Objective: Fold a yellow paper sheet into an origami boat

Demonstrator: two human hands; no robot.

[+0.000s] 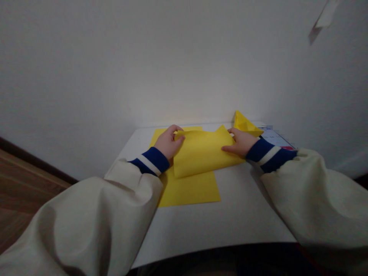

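A yellow sheet of paper (205, 153) is held up between my two hands, bent over, with one corner peaking near its right end. My left hand (169, 142) pinches its left edge between thumb and fingers. At the right edge, my right hand (238, 143) grips it with the thumb in front and the fingers partly behind. Beneath it, a second yellow sheet (189, 191) lies flat and is partly covered. Behind my right hand stands a folded yellow paper boat (244, 124).
The white table (218, 226) backs onto a pale wall (184, 61). A phone or tablet with a lit screen (273, 138) is by my right wrist. Wooden furniture (17, 191) stands at the left. A white strip (327, 13) hangs on the wall, upper right.
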